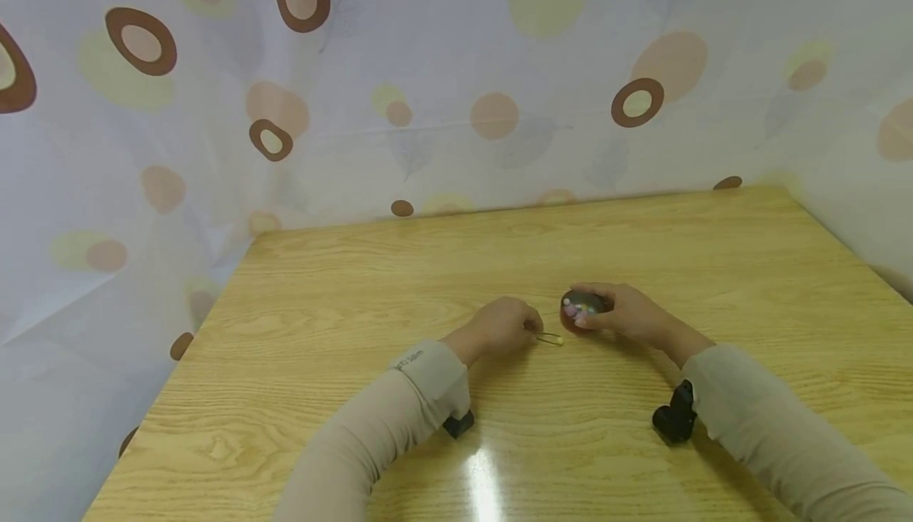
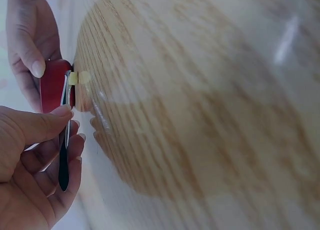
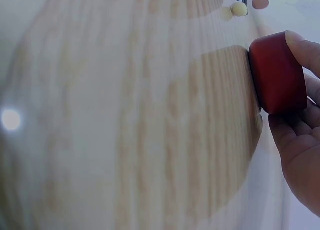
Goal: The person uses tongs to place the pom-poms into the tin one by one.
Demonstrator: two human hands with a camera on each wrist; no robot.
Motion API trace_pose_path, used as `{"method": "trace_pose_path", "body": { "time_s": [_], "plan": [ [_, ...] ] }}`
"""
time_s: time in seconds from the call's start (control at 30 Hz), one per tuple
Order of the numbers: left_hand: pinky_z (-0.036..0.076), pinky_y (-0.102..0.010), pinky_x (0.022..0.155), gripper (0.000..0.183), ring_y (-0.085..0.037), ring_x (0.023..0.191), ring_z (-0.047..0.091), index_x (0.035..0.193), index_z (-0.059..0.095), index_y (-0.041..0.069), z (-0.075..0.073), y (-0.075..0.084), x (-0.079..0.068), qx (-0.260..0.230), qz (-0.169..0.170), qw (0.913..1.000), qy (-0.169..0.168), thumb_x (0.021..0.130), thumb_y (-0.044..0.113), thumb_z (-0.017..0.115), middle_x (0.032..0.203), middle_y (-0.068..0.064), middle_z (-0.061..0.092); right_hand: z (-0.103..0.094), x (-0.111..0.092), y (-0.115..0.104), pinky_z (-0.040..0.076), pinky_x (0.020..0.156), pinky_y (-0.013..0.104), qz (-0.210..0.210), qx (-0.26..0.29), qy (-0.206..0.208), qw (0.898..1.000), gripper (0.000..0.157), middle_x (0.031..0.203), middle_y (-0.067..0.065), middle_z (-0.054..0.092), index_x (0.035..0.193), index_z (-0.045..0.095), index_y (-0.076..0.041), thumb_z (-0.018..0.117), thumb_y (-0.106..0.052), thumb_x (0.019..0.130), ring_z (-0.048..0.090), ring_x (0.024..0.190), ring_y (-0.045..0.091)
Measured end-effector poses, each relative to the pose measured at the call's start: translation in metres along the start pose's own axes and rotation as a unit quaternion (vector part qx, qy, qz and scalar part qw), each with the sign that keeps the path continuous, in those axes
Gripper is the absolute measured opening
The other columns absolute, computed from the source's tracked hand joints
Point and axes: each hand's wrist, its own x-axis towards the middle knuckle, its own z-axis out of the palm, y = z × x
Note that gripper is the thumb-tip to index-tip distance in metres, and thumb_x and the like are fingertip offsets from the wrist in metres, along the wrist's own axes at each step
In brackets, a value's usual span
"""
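My left hand (image 1: 502,325) pinches slim metal tweezers (image 2: 64,160) between thumb and fingers. At the tweezers' tips is a small pale yellow bead (image 3: 239,9), low over the wooden table. To its right, my right hand (image 1: 631,314) grips a small round red container (image 3: 277,72) by its side, thumb in front and fingers behind. Several small colourful pieces (image 1: 579,310), pink, yellow and others, show inside the dark container. The left wrist view has the bead (image 2: 73,78) just in front of the container's red wall (image 2: 54,90).
The wooden table (image 1: 321,292) reflects a bright light near its front. A patterned cloth (image 1: 456,70) hangs behind and beside it. Black wrist devices (image 1: 674,419) sit under both sleeves, close over the tabletop.
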Motion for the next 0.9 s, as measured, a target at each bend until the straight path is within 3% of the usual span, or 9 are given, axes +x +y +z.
{"method": "trace_pose_path", "body": {
  "time_s": [0.9],
  "plan": [
    [0.043, -0.018, 0.074, 0.013, -0.009, 0.087, 0.055, 0.092, 0.066, 0.012, -0.0003, 0.0047, -0.0013, -0.001, -0.005, 1.0000, -0.003, 0.081, 0.014, 0.059, 0.091, 0.003, 0.063, -0.0009, 0.0000, 0.0011, 0.033, 0.087, 0.047, 0.001, -0.005, 0.001, 1.000, 0.067, 0.125, 0.023, 0.040, 0.131, 0.035, -0.003, 0.063, -0.032, 0.077, 0.040, 0.108, 0.034]
  ]
}}
